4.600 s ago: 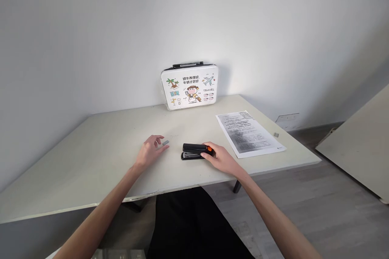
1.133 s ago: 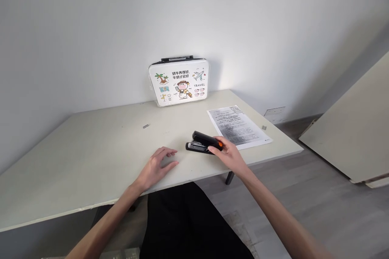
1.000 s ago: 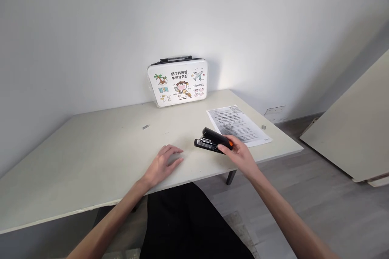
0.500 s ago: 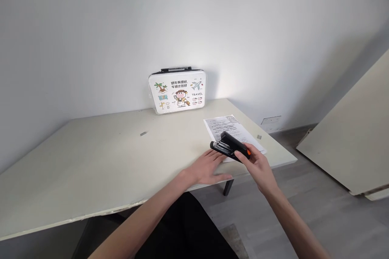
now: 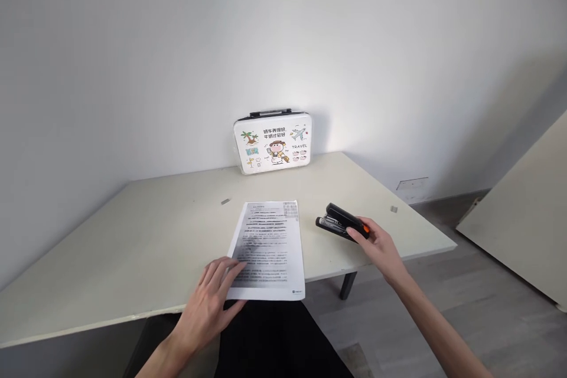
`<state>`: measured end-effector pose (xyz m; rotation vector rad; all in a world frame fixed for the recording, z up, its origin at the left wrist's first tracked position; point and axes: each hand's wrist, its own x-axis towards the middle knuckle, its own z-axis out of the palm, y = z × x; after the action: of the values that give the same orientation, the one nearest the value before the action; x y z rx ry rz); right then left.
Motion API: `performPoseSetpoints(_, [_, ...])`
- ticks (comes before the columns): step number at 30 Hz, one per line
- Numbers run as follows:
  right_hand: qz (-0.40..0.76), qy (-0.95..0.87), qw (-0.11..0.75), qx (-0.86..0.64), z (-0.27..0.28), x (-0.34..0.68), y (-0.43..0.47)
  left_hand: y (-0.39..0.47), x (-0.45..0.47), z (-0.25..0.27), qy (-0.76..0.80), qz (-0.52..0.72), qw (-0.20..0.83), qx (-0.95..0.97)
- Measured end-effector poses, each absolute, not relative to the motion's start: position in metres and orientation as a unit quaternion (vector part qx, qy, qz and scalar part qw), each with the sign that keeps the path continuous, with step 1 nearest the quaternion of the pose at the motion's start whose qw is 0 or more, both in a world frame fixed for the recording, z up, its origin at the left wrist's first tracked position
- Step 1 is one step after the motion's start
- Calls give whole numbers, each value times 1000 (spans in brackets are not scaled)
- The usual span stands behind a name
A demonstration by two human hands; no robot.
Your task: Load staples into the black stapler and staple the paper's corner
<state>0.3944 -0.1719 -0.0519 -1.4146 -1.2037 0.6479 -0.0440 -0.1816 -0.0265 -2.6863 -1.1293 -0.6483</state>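
A printed sheet of paper [image 5: 270, 248] lies near the table's front edge, its lower edge overhanging slightly. My left hand [image 5: 211, 295] grips the sheet at its lower left corner, fingers on top and thumb below the edge. To the right of the sheet, my right hand [image 5: 378, 245] holds a black stapler [image 5: 341, 221] with an orange part at its back end. The stapler's jaws are apart and point left, with nothing between them. Whether more than one sheet is in the stack I cannot tell.
A white case [image 5: 274, 144] with cartoon prints and a black handle stands upright against the wall. The pale table [image 5: 146, 230] carries two small grey marks or pieces [image 5: 226, 201]. A pale board [image 5: 522, 212] leans at the right, above grey flooring.
My left hand has drawn the paper leftward and toward me, out from under the stapler. The right hand still holds the stapler over the table's right side.
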Motion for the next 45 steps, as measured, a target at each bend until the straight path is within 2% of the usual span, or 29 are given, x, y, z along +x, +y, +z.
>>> performPoseSetpoints(4, [280,-565,510,-585,-58,387,-152,-178,-31,-25,-340,-159,69,-924])
performPoseSetpoints(9, [308,-611,454,-570,-59,388,-140,-184,-33,-35,-364,-177,50,-913])
performPoseSetpoints(22, [324,-670,411,-526,-41,360,-109,-208,-40,-31,-382,-179,48,-905])
performPoseSetpoints(26, [327,-688,387,-519,-43,365,-100,-206,-35,-23,-402,-187,19,-896])
performPoseSetpoints(29, [342,-690,376,-515,-40,370,-96,-188,-21,-14,-431,-220,-16,-875])
performPoseSetpoints(32, [348,-675,374,-533,-32,369,-88,-151,2,-4,-399,-198,-36,-895])
performPoseSetpoints(39, [261,-682,330,-598,-9,344,-58,-50,60,-7,-313,-129,-110,-934])
performPoseSetpoints(45, [241,-712,297,-589,-6,330,-46,-57,61,-30,-317,-145,-136,-927])
